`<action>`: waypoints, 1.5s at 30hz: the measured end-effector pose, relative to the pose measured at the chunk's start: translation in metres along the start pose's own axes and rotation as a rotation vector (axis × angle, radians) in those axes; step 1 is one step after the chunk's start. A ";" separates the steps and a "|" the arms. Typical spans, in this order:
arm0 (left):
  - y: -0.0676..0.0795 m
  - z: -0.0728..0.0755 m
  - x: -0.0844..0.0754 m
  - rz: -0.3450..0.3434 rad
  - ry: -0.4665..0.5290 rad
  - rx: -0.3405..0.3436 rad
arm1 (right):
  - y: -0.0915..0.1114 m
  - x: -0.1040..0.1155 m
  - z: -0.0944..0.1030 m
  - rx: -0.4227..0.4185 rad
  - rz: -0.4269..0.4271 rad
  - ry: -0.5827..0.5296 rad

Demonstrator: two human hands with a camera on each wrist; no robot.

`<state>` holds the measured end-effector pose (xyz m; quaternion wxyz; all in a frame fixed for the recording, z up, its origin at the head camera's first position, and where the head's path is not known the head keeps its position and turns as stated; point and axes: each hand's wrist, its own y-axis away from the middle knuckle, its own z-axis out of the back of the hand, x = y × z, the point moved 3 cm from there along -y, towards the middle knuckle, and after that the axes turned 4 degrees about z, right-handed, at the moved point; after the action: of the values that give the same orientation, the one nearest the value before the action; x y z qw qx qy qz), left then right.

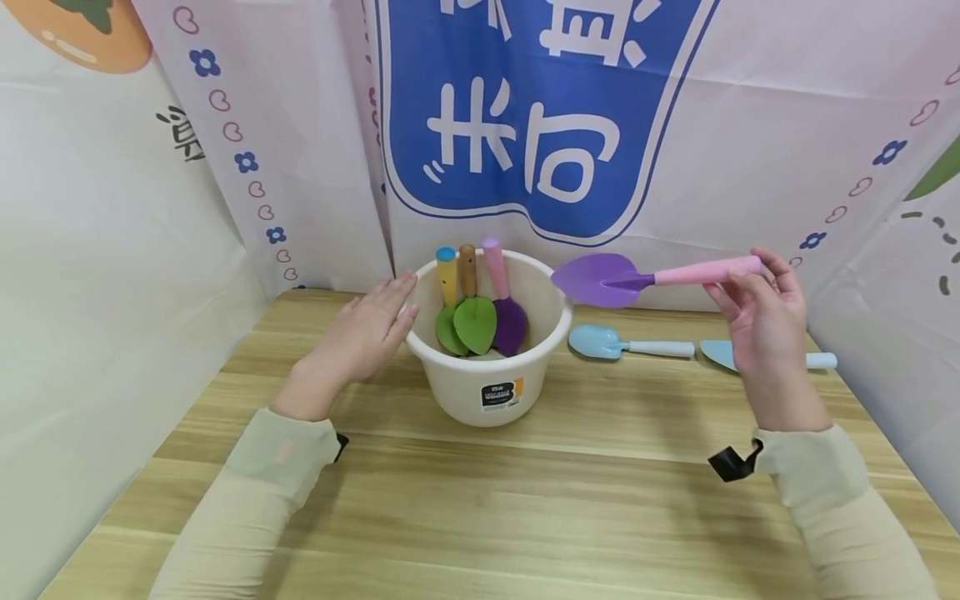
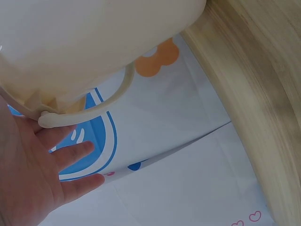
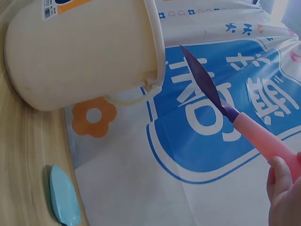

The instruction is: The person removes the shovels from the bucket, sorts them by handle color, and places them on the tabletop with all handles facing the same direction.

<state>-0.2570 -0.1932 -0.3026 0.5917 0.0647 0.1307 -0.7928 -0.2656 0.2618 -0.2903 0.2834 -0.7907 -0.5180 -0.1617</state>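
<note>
A white plastic bucket (image 1: 487,387) stands upright on the table, with several small garden trowels inside, handles up. Among them are a green-bladed trowel (image 1: 476,325) and a purple one with a pink handle (image 1: 510,327). My left hand (image 1: 363,329) rests with straight fingers against the bucket's left rim, near its handle (image 2: 89,115) in the left wrist view. Right of the bucket, my right hand (image 1: 765,321) grips the pink handle of a purple trowel (image 1: 603,281). That trowel is held level in the air, its tip overlapping the bucket's right rim in the head view.
Two light blue tools lie on the wooden table (image 1: 480,517) at the right: a scoop-shaped trowel (image 1: 596,342) and a flatter one (image 1: 717,353) partly behind my right hand. A printed cloth (image 1: 757,167) hangs close behind the bucket, with more sheeting along both sides.
</note>
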 end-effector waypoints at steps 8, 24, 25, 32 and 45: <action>-0.001 -0.001 0.000 0.011 0.003 0.004 | -0.002 0.008 0.027 -0.062 -0.057 0.000; -0.001 0.001 0.001 0.010 0.008 -0.014 | 0.001 0.011 0.074 -0.050 -0.246 -0.024; -0.001 0.001 0.001 0.011 0.009 -0.014 | 0.002 0.010 0.077 -0.044 -0.260 -0.020; -0.001 0.000 0.000 0.012 0.009 -0.005 | 0.008 -0.002 0.094 -0.020 -0.344 0.054; 0.001 0.002 -0.002 0.014 0.009 0.011 | 0.020 -0.016 0.117 0.046 -0.483 0.192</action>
<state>-0.2553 -0.1922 -0.3003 0.5963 0.0723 0.1287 -0.7891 -0.2584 0.3165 -0.3968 0.3022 -0.6184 -0.6662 -0.2872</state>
